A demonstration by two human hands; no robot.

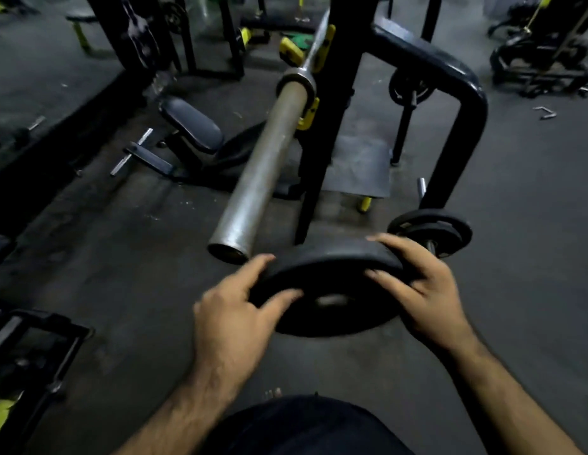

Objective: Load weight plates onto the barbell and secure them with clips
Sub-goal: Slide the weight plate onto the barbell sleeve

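Weight plate (332, 290): round, matte black, rubbery-looking; held flat just short of the sleeve's open end, centre hole blurred.
Left hand (235, 320): fingers curled over the plate's left rim.
Right hand (424, 290): fingers wrapped round the right rim.
Barbell sleeve (263, 172): dull grey metal, cylindrical, bare, hollow-ended.
Rack upright (332, 103): black steel; bar's far part hidden behind it.
Second plate (430, 229): black, on a peg, partly cut off by the hand.

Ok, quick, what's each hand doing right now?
Left hand: grips the plate at its left edge.
Right hand: grips the same plate at its right edge.
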